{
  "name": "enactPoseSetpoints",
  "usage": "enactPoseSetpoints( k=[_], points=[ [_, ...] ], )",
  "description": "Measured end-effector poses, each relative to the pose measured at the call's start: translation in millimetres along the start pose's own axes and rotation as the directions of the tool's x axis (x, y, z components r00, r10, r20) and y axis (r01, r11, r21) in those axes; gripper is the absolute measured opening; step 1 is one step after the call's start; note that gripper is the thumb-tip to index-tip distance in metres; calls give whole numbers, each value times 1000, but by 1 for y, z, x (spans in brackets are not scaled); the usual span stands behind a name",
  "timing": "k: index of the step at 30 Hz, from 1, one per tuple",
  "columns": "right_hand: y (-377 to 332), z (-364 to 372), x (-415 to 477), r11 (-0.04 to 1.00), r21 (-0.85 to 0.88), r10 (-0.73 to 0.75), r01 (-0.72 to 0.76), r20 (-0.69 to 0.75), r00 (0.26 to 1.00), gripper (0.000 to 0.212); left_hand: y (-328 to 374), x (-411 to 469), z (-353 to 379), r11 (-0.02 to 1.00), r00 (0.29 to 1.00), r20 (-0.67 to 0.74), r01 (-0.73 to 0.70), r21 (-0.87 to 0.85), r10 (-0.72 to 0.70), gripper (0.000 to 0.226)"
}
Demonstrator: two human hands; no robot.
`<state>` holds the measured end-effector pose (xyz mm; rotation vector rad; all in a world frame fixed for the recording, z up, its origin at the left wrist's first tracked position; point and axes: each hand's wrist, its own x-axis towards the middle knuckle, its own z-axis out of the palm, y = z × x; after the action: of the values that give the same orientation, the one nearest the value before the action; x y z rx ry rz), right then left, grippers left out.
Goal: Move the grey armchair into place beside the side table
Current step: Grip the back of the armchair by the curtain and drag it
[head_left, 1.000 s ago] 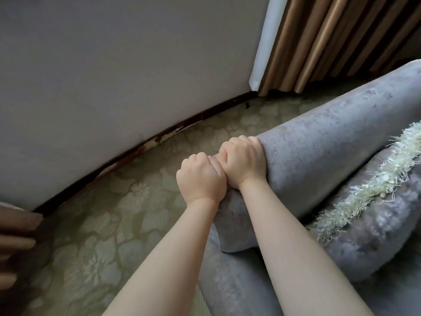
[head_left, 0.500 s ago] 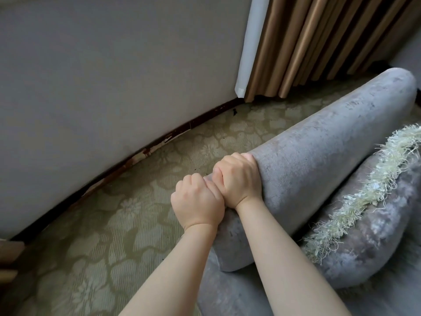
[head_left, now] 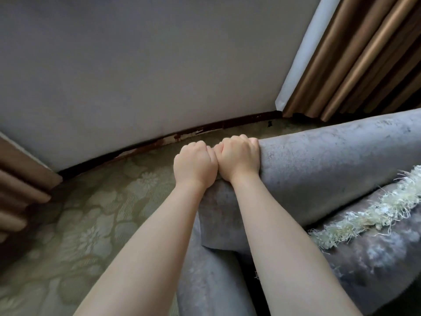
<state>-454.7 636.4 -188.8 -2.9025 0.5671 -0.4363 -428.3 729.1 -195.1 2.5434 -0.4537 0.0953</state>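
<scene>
The grey armchair (head_left: pixel 330 160) fills the lower right of the head view, its rounded velvet armrest running from centre to the right edge. My left hand (head_left: pixel 194 166) and my right hand (head_left: pixel 239 158) sit side by side at the armrest's front end, both with fingers curled over its far side, gripping it. A grey cushion (head_left: pixel 376 252) with a cream fringe (head_left: pixel 369 213) lies on the seat to the right of my right forearm. No side table is in sight.
A grey wall (head_left: pixel 148 65) with a worn dark skirting board (head_left: pixel 182 135) stands close ahead of the armrest. Brown curtains (head_left: pixel 364 60) hang at the top right, more brown folds (head_left: pixel 18 190) at the left edge. Green floral carpet (head_left: pixel 91 224) covers the floor on the left.
The armrest and my hands now lie much nearer the wall and skirting board. The strip of carpet between them has shrunk. Both hands keep the same grip.
</scene>
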Motion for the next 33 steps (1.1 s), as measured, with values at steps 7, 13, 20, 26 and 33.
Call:
enactPoseSetpoints(
  k=[7,13,20,26,33],
  points=[
    [-25,-9,-45,1000,16,-26,26,43,999,34,-21,-48,-21,999,999,-9,37,-9,-37,28],
    [-29,-8,-42,999,25,36,-36,4,999,40,-23,-43,-20,999,1000,-8,11,-39,-12,35],
    [-28,0,-33,998,33,50,-48,-86,995,45,-28,-33,-11,998,998,-40,-44,-46,42,51],
    [-28,3,-29,999,32,41,-37,-127,991,38,-27,-30,-10,995,994,-96,-68,-77,60,43],
    [-25,4,-29,998,60,22,-15,-123,992,44,-27,-30,-10,998,996,-65,-65,-5,65,51]
  ],
)
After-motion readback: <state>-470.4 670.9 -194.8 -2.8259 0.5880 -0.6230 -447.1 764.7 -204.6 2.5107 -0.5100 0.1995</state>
